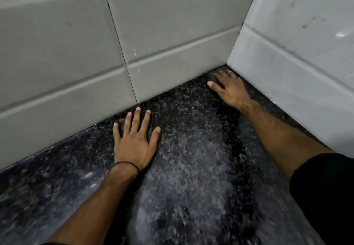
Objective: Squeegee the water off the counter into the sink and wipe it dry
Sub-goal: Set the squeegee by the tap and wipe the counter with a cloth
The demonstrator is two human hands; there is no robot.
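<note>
A dark speckled granite counter (191,148) fills the lower part of the head view and looks wet and shiny. My left hand (134,139) lies flat on it with fingers spread, close to the back wall; a thin black band circles its wrist. My right hand (229,89) is stretched far into the corner where the two tiled walls meet, palm down on the counter, fingers apart. Neither hand holds anything. No squeegee, cloth or sink is in view.
Grey-white tiled walls stand at the back (95,43) and at the right (297,53) and close off the counter in a corner. A black sleeve (321,187) covers my right upper arm at the right edge.
</note>
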